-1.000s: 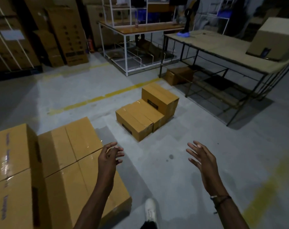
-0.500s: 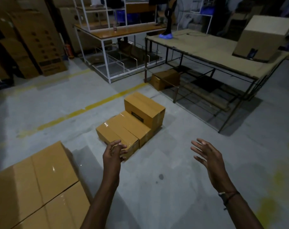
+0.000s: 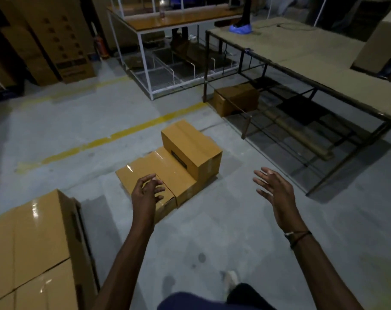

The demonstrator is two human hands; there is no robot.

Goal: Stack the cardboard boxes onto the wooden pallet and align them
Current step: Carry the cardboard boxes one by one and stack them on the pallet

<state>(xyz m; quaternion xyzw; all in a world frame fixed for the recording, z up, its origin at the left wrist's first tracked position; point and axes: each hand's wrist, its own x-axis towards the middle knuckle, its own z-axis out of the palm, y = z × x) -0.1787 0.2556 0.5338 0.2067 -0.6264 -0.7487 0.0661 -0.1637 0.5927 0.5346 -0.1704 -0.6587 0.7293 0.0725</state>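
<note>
**Both hands out, nothing held, boxes waiting on the floor**

While both arms reach forward over the grey concrete floor [image 3: 212, 231], neither hand has hold of anything. The left hand [image 3: 146, 191] hangs in front of the low boxes with its fingers loosely curled inward; whether it touches the cardboard I cannot tell from here. The right hand [image 3: 274, 186] is spread wide, palm turned inward, fingers straight, well clear of any box, with a dark band [image 3: 298, 237] on its wrist.

The small cluster of cardboard boxes [image 3: 167, 173] sits on the floor ahead: two lie flat side by side, and a taller box [image 3: 190, 146] stands just behind them, touching them. At the near left is the big stack of boxes [image 3: 33, 249], its taped tops shining. I cannot make out a pallet under it.

A yellow floor line [image 3: 114, 136] runs behind the cluster. To the right stands a dark metal-framed table [image 3: 301, 57], with another brown box [image 3: 237, 98] beneath its near end.
</note>
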